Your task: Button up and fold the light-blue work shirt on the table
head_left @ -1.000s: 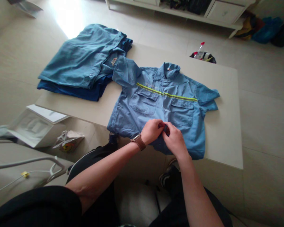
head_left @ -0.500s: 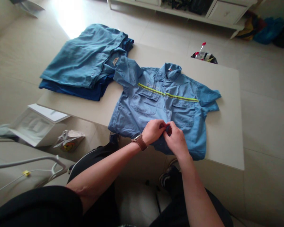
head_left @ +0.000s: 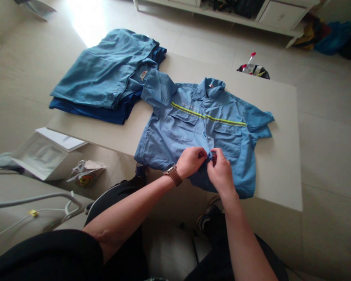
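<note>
A light blue short-sleeved work shirt (head_left: 183, 125) lies front up on the white table, its collar pointing away from me. A yellow-green reflective stripe crosses the chest above two flap pockets. My left hand (head_left: 192, 159), with a watch on the wrist, pinches the front placket below the pockets. Just to its right, my right hand (head_left: 221, 169) holds the opposite edge of the same placket between thumb and fingers. The fingertips are slightly apart, and any button between them is too small to make out. The shirt's lower hem hangs over the near table edge.
A stack of folded blue garments (head_left: 96, 74) lies on the left part of the white table (head_left: 280, 168). Beyond the far edge is a black bag with red-capped items (head_left: 254, 71). An open white box (head_left: 46, 152) and a clear plastic package (head_left: 87, 171) stand below at left.
My right hand has shifted slightly to the right, so a small gap shows between the fingertips of both hands. My left hand stays nearly in place on the placket.
</note>
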A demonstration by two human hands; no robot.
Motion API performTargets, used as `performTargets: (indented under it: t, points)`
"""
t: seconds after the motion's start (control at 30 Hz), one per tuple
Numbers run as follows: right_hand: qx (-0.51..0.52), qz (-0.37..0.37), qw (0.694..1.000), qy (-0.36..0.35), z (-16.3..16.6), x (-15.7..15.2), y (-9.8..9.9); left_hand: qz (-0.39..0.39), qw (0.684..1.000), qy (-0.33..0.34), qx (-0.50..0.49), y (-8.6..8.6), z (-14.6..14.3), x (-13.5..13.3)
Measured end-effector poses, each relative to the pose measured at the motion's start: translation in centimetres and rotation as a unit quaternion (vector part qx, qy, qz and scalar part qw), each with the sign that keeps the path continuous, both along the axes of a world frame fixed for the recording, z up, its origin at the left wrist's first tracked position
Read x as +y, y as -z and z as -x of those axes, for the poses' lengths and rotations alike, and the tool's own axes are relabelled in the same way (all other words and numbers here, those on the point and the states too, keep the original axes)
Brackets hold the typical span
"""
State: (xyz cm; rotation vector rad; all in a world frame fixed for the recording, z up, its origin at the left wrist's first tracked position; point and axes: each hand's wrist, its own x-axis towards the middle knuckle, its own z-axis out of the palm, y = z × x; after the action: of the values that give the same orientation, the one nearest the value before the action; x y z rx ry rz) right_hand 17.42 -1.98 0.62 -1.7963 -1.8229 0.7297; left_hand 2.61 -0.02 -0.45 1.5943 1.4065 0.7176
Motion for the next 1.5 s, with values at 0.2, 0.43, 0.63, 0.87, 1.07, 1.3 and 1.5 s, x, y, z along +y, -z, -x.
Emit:
performTargets:
  t: [0.2, 0.43, 0.63, 0.87, 1.07, 1.3, 1.5]
  points:
    - [0.056, -0.004, 0.998, 0.031, -0.1, 0.2, 0.0, 0.0, 1.0, -0.004, 0.009, -0.2, -0.1, 0.0]
    - [0.09, 0.001, 0.994, 0.054, 0.0, 0.2, -0.6, -0.022, 0.999, -0.006, 0.035, -0.5, 0.0, -0.1]
    - [0.094, -0.004, 0.994, 0.063, 0.2, 0.2, -1.0, -0.025, 0.996, -0.001, 0.083, -0.7, -0.1, -0.1]
    - [0.088, 0.002, 0.995, 0.053, 0.2, 0.2, -1.2, -0.029, 0.997, -0.006, 0.071, -0.7, -0.2, -0.2]
    - [0.086, 0.001, 0.996, 0.038, 0.2, 0.2, -1.3, -0.035, 0.995, 0.0, 0.098, -1.0, -0.2, -0.2]
    - [0.073, 0.0, 0.997, 0.021, 0.2, 0.2, -1.2, -0.021, 1.0, -0.007, 0.02, -0.5, -0.3, -0.1]
    - [0.066, -0.002, 0.998, 0.005, 0.3, 0.1, -1.1, 0.033, 0.997, -0.02, -0.069, -1.3, -0.4, -0.1]
